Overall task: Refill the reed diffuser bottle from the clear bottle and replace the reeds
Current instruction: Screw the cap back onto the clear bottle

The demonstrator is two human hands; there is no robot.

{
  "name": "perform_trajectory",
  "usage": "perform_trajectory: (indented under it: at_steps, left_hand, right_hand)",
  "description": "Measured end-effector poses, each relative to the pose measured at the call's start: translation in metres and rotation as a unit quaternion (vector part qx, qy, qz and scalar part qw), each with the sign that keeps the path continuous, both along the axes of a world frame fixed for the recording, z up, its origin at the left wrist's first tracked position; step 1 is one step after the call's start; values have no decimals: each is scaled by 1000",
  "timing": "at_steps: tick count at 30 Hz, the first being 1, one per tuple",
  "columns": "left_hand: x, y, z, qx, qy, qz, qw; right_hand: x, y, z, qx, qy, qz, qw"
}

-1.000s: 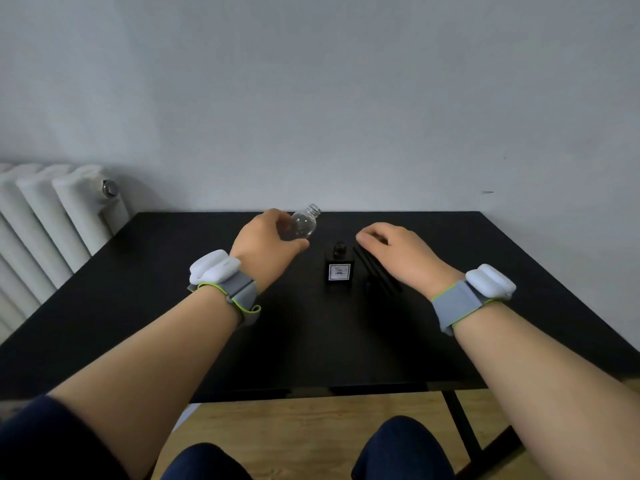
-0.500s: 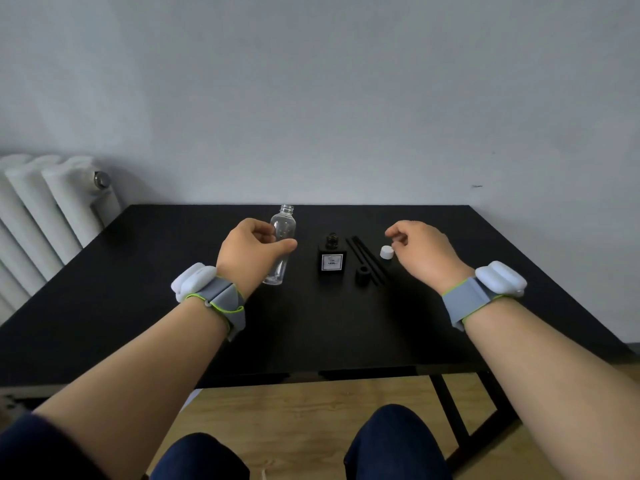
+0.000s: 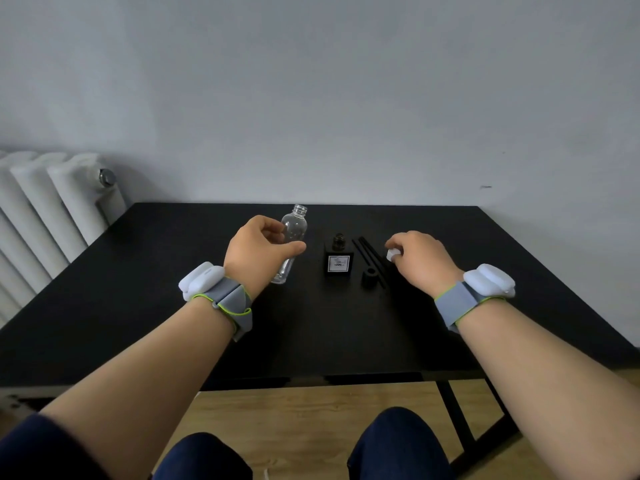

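Observation:
My left hand [image 3: 258, 249] grips the uncapped clear bottle [image 3: 292, 233], which stands nearly upright on the black table [image 3: 138, 306]. Just right of it sits the small black diffuser bottle [image 3: 339, 260] with a white label and an open neck. Several black reeds [image 3: 370, 258] lie flat to its right, with a small black cap [image 3: 370, 277] in front of them. My right hand [image 3: 420, 259] hovers low over the table right of the reeds, pinching a small white cap [image 3: 392, 254] between its fingertips.
A white radiator [image 3: 45, 216] stands against the wall at the left of the table. The grey wall runs close behind the table's far edge. Wooden floor and my knees show below the near edge.
The clear bottle went from tilted towards the diffuser to upright on the table. My right hand moved right from the reeds, holding the white cap, and has now sunk lower.

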State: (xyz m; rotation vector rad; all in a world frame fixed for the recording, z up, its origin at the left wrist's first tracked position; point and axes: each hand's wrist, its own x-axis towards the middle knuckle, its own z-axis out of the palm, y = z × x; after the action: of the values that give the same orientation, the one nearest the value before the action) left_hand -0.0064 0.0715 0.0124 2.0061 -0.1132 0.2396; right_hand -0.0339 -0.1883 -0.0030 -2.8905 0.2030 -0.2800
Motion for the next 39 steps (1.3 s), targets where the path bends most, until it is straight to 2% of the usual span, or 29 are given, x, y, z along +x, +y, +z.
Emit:
perform_trajectory:
  at_steps: [3,6,10,14,19,32,39]
  left_hand:
    - [-1,0,1,9,-13,-10,1000]
    - [-2,-1,3,27,-30,-22,999]
    - [-4,-3,7,47,-45,-34,997]
    - [-7,-4,11,66,-63,-38,995]
    - [-9,-4,14,86,-86,-42,992]
    - [-9,-7,19,132,-120,-78,981]
    - [-9,-7,20,138,-131,-72,979]
  right_hand:
    - [0,3,4,26,-30,2,999]
    - [1,15,19,89,-111,19,990]
    - [-5,45,48,198,-177,75,961]
    - [-15,70,67,267,-195,131,935]
    - [-18,82,70,241,-188,164,938]
    - [-16,81,67,221,-166,168,946]
    - [-14,79,67,219,-127,136,958]
